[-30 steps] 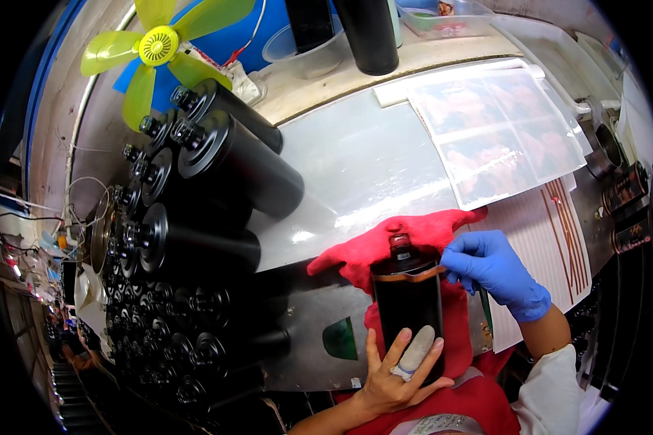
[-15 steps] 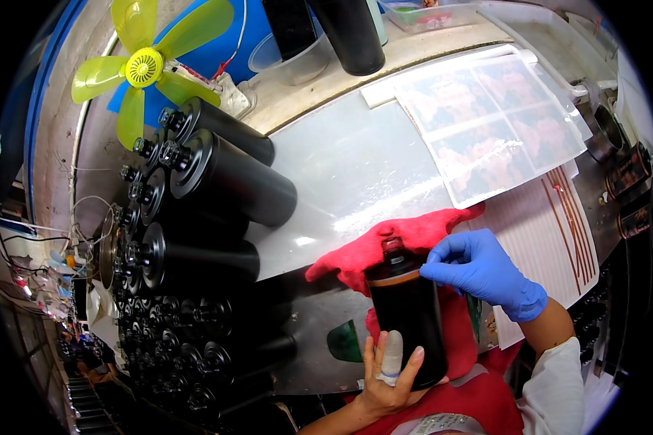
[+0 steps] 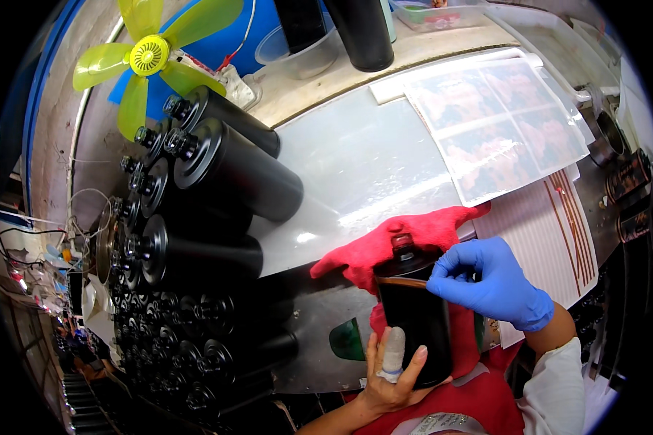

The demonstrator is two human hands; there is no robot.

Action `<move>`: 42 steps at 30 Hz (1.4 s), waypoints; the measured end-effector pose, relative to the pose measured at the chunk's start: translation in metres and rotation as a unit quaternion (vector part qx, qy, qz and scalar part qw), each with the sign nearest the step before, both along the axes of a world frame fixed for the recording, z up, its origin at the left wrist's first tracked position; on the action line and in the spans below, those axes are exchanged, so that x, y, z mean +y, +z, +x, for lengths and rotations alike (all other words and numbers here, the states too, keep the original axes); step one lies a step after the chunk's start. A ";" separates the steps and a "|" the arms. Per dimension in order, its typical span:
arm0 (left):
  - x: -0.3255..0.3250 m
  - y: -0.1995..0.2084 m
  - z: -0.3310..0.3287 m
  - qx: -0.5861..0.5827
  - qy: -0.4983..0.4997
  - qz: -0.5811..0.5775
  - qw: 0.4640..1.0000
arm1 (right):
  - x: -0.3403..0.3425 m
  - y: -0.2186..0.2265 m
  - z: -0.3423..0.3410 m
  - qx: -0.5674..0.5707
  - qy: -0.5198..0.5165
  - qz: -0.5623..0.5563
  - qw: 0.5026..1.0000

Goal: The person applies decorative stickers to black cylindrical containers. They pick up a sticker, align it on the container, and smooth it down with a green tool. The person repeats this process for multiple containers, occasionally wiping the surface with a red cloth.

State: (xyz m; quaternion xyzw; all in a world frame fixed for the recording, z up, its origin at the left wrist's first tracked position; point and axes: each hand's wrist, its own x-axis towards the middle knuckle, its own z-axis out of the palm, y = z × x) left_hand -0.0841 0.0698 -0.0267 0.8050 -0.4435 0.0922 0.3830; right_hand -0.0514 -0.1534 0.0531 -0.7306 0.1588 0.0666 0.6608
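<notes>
A glossy black bottle (image 3: 417,330) with a narrow neck lies tilted on a red cloth (image 3: 352,254). Around its base wraps my bare left hand (image 3: 392,380), one finger covered in a pale bandage. A thin copper-brown strip (image 3: 403,281) runs across the bottle's shoulder. At the strip's right end, my right hand (image 3: 495,281), in a blue glove, has thumb and forefinger pinched together; the fingertips hide that end. To the right, a white lined sheet (image 3: 530,243) carries several similar brown strips (image 3: 569,225).
Several black bottles (image 3: 239,170) lie stacked at the left, below a yellow-green fan (image 3: 150,56). Printed picture sheets (image 3: 497,130) rest on the pale tabletop (image 3: 355,159). A green curved piece (image 3: 347,341) sits left of the held bottle. A clear bowl (image 3: 297,58) stands behind.
The whole view has shifted slightly. My right hand has moved a little right and down, still pinched at the strip's end. My left hand keeps its hold on the bottle.
</notes>
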 end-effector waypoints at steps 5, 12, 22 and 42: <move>0.000 -0.002 -0.001 0.024 0.007 -0.015 1.000 | -0.004 -0.008 0.003 0.017 -0.036 -0.001 0.999; 0.003 -0.002 0.001 0.011 -0.005 0.014 1.000 | -0.006 -0.016 0.005 0.048 -0.052 0.012 0.997; 0.003 -0.012 0.000 0.042 -0.020 -0.045 0.998 | -0.023 -0.032 -0.006 0.068 -0.121 0.063 0.988; -0.065 0.017 0.098 0.444 0.036 -0.316 0.838 | 0.024 -0.031 -0.044 -0.022 -0.050 0.070 0.996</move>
